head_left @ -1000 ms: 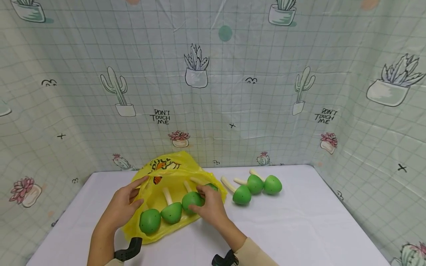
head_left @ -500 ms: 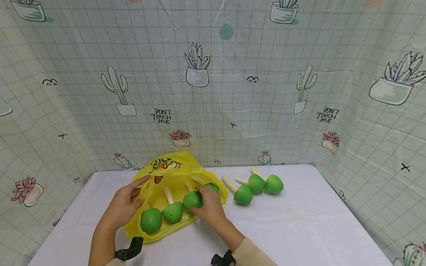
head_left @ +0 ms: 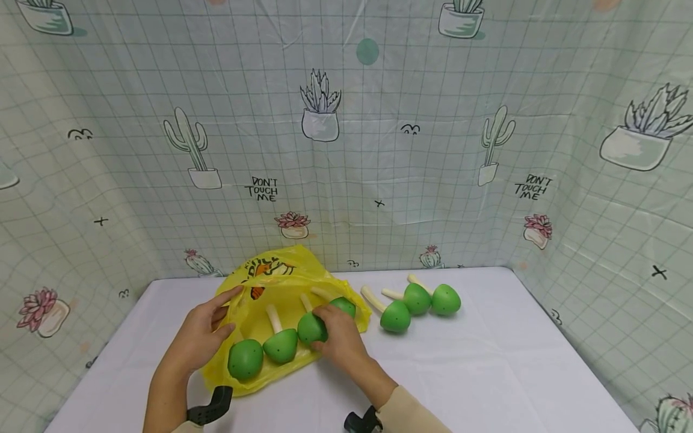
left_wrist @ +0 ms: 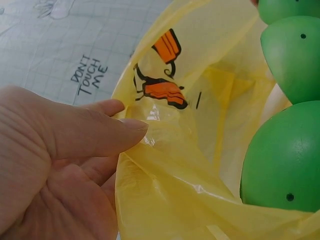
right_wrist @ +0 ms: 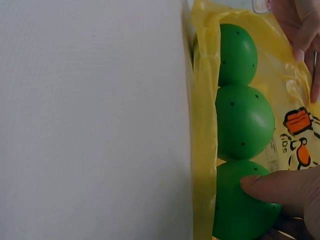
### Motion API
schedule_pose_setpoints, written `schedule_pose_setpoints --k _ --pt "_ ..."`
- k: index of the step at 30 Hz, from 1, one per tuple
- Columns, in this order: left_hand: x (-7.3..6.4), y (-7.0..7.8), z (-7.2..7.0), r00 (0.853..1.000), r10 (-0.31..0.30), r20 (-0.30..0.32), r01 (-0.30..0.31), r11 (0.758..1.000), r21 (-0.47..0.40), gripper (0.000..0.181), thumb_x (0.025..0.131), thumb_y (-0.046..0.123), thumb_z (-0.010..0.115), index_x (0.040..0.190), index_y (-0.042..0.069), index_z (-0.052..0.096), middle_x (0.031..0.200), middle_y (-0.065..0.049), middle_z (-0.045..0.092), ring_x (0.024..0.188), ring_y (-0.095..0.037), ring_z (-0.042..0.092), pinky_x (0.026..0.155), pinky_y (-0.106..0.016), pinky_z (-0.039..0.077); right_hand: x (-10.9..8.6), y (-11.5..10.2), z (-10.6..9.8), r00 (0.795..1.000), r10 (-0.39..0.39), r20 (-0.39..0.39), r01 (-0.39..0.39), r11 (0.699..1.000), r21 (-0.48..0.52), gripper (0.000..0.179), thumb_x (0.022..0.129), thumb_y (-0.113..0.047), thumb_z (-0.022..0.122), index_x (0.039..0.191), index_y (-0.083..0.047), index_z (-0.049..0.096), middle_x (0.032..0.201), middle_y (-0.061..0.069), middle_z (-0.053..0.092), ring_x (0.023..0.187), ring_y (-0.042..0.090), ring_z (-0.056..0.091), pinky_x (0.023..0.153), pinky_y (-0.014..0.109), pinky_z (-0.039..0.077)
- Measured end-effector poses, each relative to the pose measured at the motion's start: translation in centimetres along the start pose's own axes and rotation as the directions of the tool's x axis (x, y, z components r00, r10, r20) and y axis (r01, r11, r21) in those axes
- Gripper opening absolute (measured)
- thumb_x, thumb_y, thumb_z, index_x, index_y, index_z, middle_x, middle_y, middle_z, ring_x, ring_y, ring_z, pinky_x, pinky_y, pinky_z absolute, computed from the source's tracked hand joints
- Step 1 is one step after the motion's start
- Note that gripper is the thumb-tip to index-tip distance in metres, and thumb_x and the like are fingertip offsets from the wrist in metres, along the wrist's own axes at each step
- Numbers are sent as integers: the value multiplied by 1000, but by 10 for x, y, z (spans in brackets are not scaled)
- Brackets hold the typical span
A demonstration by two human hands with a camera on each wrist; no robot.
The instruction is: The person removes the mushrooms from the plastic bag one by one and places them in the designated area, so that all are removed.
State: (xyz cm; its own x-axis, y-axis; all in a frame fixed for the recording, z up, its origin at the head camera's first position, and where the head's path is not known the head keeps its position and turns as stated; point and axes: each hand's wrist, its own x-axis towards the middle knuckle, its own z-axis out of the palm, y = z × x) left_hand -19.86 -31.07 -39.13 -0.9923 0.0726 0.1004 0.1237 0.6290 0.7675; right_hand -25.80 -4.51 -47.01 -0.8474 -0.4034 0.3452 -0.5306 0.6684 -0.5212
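A yellow plastic bag (head_left: pixel 300 264) lies on its side with its mouth toward me. At the bag's left edge, my left hand (head_left: pixel 197 337) pinches the film, the thumb (left_wrist: pixel 117 132) inside and fingers behind. Several green mushroom-shaped pieces with pale stems lie in the mouth, stems pointing inward. My right hand (head_left: pixel 343 340) grips the green head (head_left: pixel 311 328) of one, its thumb (right_wrist: pixel 262 185) across the near side. To the left are two more heads, a middle one (head_left: pixel 280 346) and a leftmost one (head_left: pixel 245 359). Another head (head_left: pixel 344 305) shows behind the right hand.
Right of the bag, three more green pieces lie on the white-covered table (head_left: pixel 460 367): a near one (head_left: pixel 396 316), a middle one (head_left: pixel 417 299) and a right one (head_left: pixel 446 299). A cactus-print curtain (head_left: pixel 379 162) hangs behind and at both sides.
My right hand has shifted slightly on the green head, uncovering more of the head behind it. The left hand stays at the bag's edge, and the other pieces lie as before.
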Motion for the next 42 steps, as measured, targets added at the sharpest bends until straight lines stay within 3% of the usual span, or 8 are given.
schedule_pose_setpoints --k 8,14,23,31,42 --pt "0 -1 0 1000 6 3 -6 1000 -4 71 98 -14 60 163 3 37 161 -30 40 139 -49 51 110 -56 48 -2 2 3 999 0 -42 1 1000 21 57 74 -5 95 126 2 71 131 16 69 122 34 65 106 48 55" --pt "0 -1 0 1000 9 -3 -9 1000 0 70 98 -15 59 162 2 37 162 -29 39 139 -49 51 110 -57 48 -3 1 -1 997 35 -62 -29 995 98 57 76 -7 94 127 1 71 131 17 69 122 35 65 104 50 56" --pt "0 2 0 1000 -18 7 18 1000 3 71 98 -15 59 163 3 36 163 -28 38 140 -48 51 112 -57 46 -6 -3 -17 996 9 -85 9 979 205 55 78 -9 93 127 2 71 127 16 71 120 33 66 103 48 57" --pt "0 3 1 1000 -20 6 19 1000 18 70 98 -14 59 163 3 37 164 -28 36 140 -49 50 114 -58 43 -9 -3 -30 998 36 -58 -11 923 384 55 79 -6 91 128 4 70 128 15 71 121 32 67 103 43 58" --pt "-1 3 2 1000 -11 17 11 1000 16 69 98 -14 58 162 2 36 164 -29 35 140 -50 49 114 -60 43 -16 -5 -54 998 28 -54 3 856 517 54 82 -7 89 130 5 68 129 19 70 120 38 68 102 42 58"
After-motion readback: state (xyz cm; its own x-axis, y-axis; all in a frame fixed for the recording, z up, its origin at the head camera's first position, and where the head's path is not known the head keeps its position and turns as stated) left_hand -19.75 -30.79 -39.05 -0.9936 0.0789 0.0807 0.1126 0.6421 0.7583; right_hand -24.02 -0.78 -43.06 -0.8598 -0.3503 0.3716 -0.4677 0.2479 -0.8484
